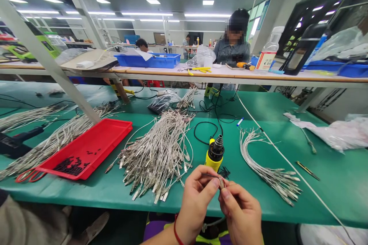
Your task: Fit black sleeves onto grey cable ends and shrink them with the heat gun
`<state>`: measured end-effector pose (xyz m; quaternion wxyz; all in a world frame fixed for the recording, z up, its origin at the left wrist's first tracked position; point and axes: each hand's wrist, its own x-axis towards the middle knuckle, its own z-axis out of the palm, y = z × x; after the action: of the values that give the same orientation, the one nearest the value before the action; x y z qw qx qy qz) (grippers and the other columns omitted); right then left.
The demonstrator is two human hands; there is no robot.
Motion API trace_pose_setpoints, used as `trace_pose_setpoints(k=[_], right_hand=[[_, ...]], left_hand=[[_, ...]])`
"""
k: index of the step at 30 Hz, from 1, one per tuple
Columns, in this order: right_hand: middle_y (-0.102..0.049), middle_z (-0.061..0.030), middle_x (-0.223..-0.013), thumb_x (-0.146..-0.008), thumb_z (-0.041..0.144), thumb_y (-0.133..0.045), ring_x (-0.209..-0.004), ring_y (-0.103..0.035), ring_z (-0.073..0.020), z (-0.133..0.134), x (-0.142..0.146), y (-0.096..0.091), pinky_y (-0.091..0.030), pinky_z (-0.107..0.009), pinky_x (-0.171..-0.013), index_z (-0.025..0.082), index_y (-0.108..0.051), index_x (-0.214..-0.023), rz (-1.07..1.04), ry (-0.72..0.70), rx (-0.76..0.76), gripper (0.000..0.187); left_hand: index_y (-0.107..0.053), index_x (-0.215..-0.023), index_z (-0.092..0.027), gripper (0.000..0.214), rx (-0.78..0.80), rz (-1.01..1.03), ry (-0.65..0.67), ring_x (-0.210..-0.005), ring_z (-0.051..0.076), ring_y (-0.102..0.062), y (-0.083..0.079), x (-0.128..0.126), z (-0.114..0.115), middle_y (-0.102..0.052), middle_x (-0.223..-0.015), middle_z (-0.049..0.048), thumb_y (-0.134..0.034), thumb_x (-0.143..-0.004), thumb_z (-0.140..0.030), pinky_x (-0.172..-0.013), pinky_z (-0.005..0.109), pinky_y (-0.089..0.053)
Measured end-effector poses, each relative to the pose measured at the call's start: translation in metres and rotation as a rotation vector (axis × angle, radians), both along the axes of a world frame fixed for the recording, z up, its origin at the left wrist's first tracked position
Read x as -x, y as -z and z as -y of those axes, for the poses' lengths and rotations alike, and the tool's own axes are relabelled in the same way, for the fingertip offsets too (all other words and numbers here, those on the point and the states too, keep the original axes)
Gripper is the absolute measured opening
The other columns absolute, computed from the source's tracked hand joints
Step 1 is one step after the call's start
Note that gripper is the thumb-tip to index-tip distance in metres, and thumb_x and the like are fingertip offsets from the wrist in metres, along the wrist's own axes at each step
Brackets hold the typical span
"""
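Note:
My left hand (197, 193) is closed, thumb and fingers pinching a thin dark piece (209, 175) that I cannot make out clearly. Its tip meets a small metal cable connector (221, 183), which the closed fingers of my right hand (240, 204) hold. A grey cable (214, 222) hangs below the hands. Just beyond them a yellow and black hot air gun (215, 153) stands nozzle up, with small black pieces (224, 172) beside it. To the left lies a large heap of white cables (161, 149) with metal connectors; a smaller bundle of white cables (264, 168) lies to the right.
A red tray (112, 132) holds small black pieces, with red-handled scissors (30, 176) by it. Tweezers (307, 170) lie on the green mat (324, 199) at right. A shelf (172, 74) crosses behind, carrying a blue tray (148, 61) and a bottle (268, 51). A person (232, 46) sits opposite.

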<state>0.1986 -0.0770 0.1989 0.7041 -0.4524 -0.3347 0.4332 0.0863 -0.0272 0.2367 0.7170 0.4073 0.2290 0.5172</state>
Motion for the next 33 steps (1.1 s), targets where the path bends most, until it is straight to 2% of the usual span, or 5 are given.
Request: trace_pose_setpoints(k=[14, 22, 28, 31, 33], right_hand=[[-0.062, -0.002, -0.071, -0.085, 0.03, -0.081, -0.053, -0.048, -0.0098, 0.004, 0.001, -0.002, -0.037, -0.023, -0.047, 0.017, -0.072, -0.072, 0.007, 0.04, -0.002, 0.02], [-0.063, -0.002, -0.075, -0.086, 0.027, -0.08, -0.054, -0.048, -0.0094, 0.004, 0.001, 0.001, -0.037, -0.023, -0.049, 0.018, -0.073, -0.077, -0.028, 0.028, -0.003, 0.014], [-0.059, -0.0008, -0.069, -0.085, 0.029, -0.081, -0.053, -0.047, -0.0097, 0.003, 0.004, -0.002, -0.036, -0.022, -0.047, 0.017, -0.073, -0.075, -0.029, 0.036, -0.001, 0.017], [-0.056, 0.0003, -0.065, -0.085, 0.031, -0.081, -0.052, -0.047, -0.0091, 0.001, 0.005, -0.008, -0.037, -0.022, -0.047, 0.017, -0.072, -0.072, -0.02, 0.043, -0.007, 0.021], [-0.057, 0.0005, -0.065, -0.084, 0.032, -0.082, -0.051, -0.046, -0.0079, -0.002, 0.003, -0.015, -0.037, -0.02, -0.046, 0.017, -0.071, -0.069, -0.03, 0.056, -0.013, 0.024]], left_hand=[[-0.063, -0.101, -0.018, 0.013, 0.002, 0.007, -0.009, -0.088, 0.022, -0.075, 0.002, -0.004, 0.002, -0.08, -0.093, 0.0074, -0.072, -0.094, -0.025, -0.083, 0.033, -0.057], [-0.063, -0.101, -0.018, 0.013, 0.001, 0.028, -0.005, -0.089, 0.022, -0.075, 0.002, -0.003, 0.003, -0.079, -0.093, 0.0065, -0.072, -0.094, -0.024, -0.085, 0.034, -0.058], [-0.062, -0.104, -0.02, 0.014, -0.007, 0.026, 0.006, -0.092, 0.022, -0.074, 0.002, -0.001, 0.005, -0.077, -0.095, 0.0053, -0.071, -0.095, -0.023, -0.089, 0.036, -0.056], [-0.062, -0.112, -0.02, 0.019, -0.071, 0.023, 0.023, -0.101, 0.023, -0.071, 0.007, -0.001, 0.003, -0.075, -0.108, 0.009, -0.069, -0.097, -0.03, -0.094, 0.038, -0.054], [-0.058, -0.126, -0.022, 0.036, -0.147, 0.035, 0.084, -0.111, 0.026, -0.067, 0.018, -0.001, 0.001, -0.068, -0.127, 0.013, -0.068, -0.096, -0.04, -0.098, 0.039, -0.051]])
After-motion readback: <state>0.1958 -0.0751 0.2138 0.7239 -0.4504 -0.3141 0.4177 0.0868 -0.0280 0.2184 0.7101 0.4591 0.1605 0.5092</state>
